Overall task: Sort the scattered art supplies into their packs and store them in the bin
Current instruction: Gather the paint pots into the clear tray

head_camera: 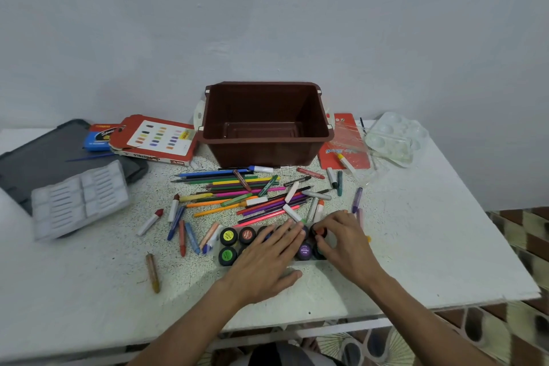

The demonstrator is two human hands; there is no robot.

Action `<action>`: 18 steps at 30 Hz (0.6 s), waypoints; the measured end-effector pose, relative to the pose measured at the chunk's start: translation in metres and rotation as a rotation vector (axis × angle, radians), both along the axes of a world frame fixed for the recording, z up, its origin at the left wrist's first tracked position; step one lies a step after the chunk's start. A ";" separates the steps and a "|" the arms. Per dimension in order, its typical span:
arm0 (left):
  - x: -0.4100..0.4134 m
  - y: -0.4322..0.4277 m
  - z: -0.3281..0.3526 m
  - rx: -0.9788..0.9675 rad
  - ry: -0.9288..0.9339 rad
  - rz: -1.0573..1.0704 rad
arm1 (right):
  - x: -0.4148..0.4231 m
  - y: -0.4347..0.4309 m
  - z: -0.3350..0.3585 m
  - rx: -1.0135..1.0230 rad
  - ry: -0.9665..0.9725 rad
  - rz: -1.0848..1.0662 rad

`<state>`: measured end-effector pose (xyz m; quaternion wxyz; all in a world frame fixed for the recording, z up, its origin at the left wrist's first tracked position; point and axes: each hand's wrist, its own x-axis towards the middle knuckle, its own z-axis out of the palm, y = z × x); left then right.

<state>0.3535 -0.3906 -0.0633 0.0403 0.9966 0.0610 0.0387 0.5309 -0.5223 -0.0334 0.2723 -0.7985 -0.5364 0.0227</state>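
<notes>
A clear pack of small paint jars [234, 244] with coloured lids lies at the table's near middle. My left hand [267, 258] lies flat across the jars with straight fingers. My right hand [341, 241] pinches an orange-lidded jar [320, 231] at the pack's right end. Behind the pack, coloured pencils, markers and crayons [246, 190] lie scattered. The brown bin [267, 122] stands open behind them with nothing inside.
A grey crayon tray [80, 199] and dark lid [44, 154] sit at left, with a red pastel box [154, 140] beside them. A red brush pack [346, 142] and clear palette [395, 140] lie at right. A brown crayon [153, 273] lies alone near the front.
</notes>
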 end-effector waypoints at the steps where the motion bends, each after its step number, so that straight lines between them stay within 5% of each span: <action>1: 0.000 0.000 0.000 -0.001 0.000 0.000 | 0.000 0.001 0.000 0.000 0.015 -0.008; 18: -0.001 0.000 -0.001 0.011 -0.002 -0.006 | -0.008 -0.023 -0.004 0.069 -0.120 0.087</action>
